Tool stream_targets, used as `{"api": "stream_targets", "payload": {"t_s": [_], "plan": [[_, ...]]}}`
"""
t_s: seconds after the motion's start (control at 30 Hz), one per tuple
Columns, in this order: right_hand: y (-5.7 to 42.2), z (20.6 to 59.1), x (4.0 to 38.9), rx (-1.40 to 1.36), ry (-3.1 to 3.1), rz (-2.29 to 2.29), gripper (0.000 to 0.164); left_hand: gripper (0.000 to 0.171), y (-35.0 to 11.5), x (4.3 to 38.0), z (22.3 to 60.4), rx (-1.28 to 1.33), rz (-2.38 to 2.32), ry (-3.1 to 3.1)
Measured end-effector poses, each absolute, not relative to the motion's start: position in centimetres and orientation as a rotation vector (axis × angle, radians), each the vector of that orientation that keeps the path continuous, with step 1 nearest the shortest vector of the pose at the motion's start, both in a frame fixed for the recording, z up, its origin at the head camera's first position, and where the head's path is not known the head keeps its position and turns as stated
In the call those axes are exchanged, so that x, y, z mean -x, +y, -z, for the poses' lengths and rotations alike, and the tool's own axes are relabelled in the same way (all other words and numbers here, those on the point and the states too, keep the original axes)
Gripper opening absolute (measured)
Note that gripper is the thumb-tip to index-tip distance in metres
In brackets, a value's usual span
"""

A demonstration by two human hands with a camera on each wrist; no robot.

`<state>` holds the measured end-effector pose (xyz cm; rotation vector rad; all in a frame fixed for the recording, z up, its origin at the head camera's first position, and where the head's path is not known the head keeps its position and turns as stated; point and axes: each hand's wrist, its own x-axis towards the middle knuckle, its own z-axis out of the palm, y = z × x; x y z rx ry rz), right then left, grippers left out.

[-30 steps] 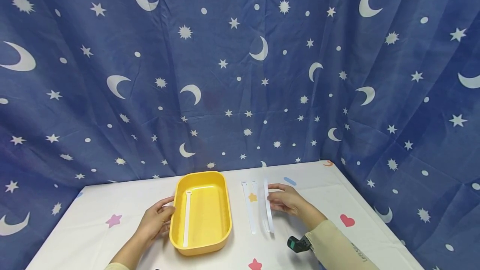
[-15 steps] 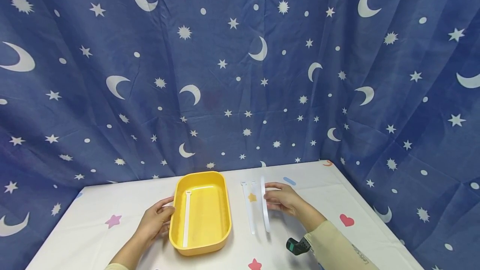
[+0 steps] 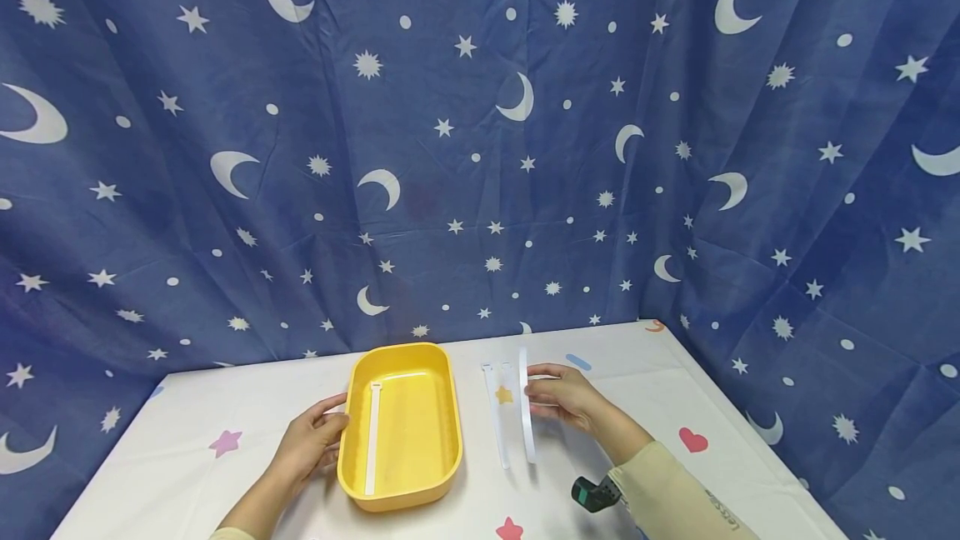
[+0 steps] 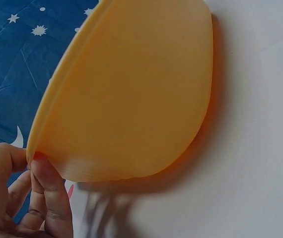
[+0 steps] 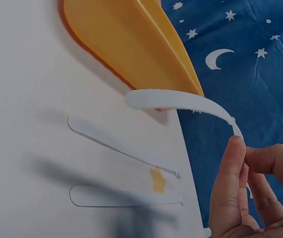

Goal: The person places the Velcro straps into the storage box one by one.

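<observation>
My left hand (image 3: 311, 440) pinches the left rim of a yellow plastic tray (image 3: 416, 448); in the left wrist view the thumb lies against its outer wall (image 4: 131, 99). One white cable strap (image 3: 372, 440) with a slotted head lies lengthwise in the tray. Right of the tray, my right hand (image 3: 566, 398) pinches another white cable strap (image 3: 528, 423) between thumb and fingers, above the tablecloth. Seen from the right wrist, this held strap (image 5: 181, 100) bends in an arc. Two more straps, an upper one (image 5: 121, 144) and a lower one (image 5: 126, 197), lie flat on the cloth.
A white tablecloth (image 3: 600, 440) printed with coloured shapes covers the table. Blue curtains (image 3: 450, 148) with moons and stars stand behind and at the sides. A dark device (image 3: 594, 493) is strapped at the right wrist.
My right hand has shifted slightly left with the held strap, which stands a little higher and nearer the tray. The left hand and the tray have stayed put.
</observation>
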<state>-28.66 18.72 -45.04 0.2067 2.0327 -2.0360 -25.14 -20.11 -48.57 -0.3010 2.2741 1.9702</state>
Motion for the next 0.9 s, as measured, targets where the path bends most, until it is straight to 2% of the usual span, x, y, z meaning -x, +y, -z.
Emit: {"api": "stream_targets", "payload": {"t_s": [0.9], "plan": [[16.0,44.2,29.1,-0.056,2.039,2.012,0.044,0.052,-20.2,25.2,48.5,0.297,-1.94,2.286]]}}
